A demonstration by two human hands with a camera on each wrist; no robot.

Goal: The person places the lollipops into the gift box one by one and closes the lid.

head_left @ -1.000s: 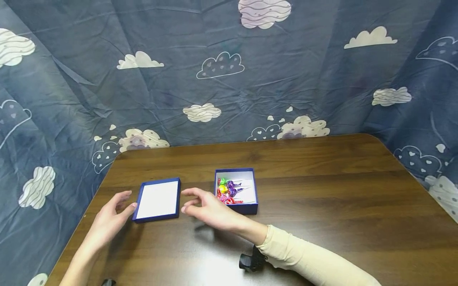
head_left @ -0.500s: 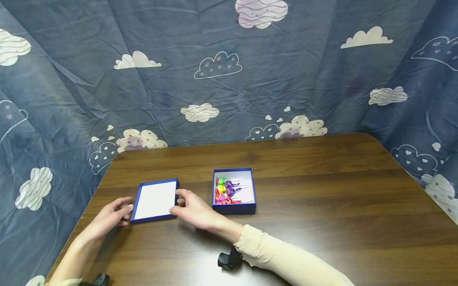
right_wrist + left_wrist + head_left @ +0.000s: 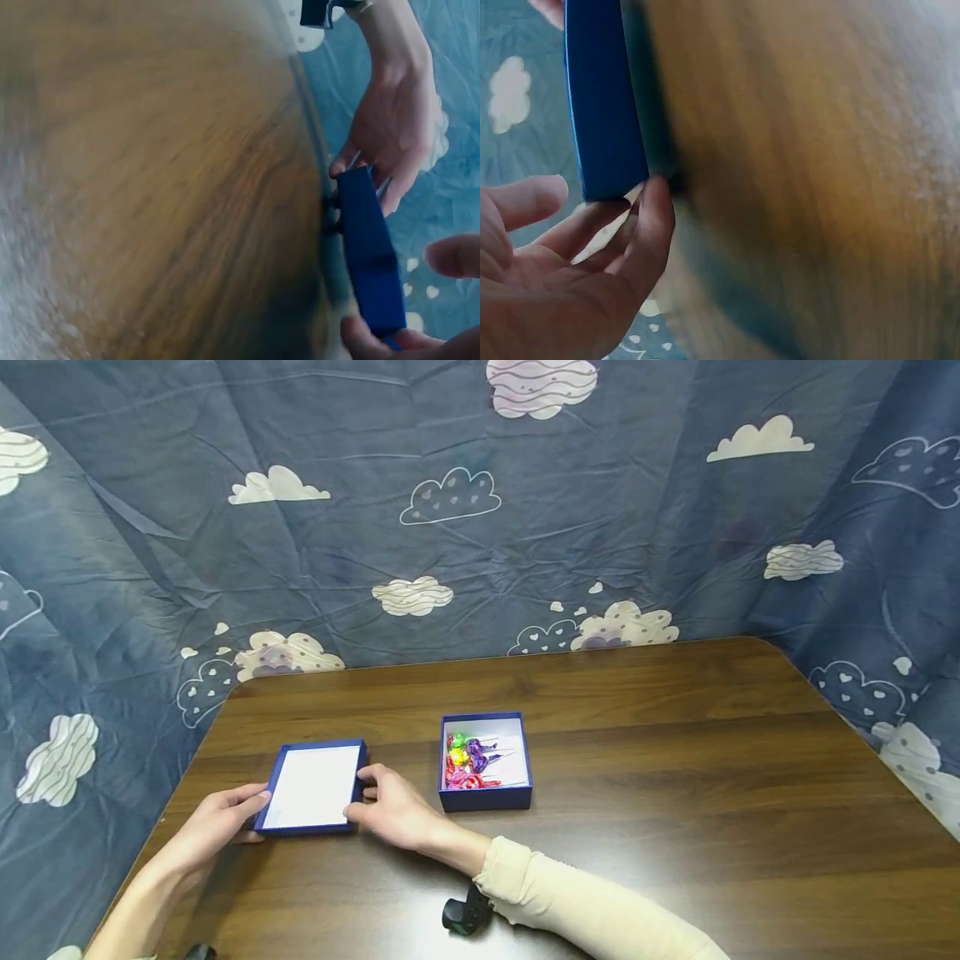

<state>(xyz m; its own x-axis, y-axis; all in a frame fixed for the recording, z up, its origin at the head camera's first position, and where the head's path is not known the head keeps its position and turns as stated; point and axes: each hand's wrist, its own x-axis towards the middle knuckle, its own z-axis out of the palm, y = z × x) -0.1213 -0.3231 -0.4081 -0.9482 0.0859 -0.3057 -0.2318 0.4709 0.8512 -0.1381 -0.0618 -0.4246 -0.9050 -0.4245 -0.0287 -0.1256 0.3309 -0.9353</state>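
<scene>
A shallow blue box lid with a white inside lies between the two hands, inside facing up. My left hand grips its left edge. My right hand holds the opposite edge, thumb at the rim. In the left wrist view the blue lid side shows above the table, with fingertips at its lower corner. The right wrist view has both hands at the two ends of the lid. To the right, a matching blue box stands on the table, holding several wrapped lollipops.
The brown wooden table has a rounded far corner at right. Behind it hangs a dark blue cloth with cloud prints. A black device sits at the right wrist.
Both hands have closed in on the lid and now hold it. The lid has shifted slightly left and toward the person, rising a little. The box of lollipops stays in place.
</scene>
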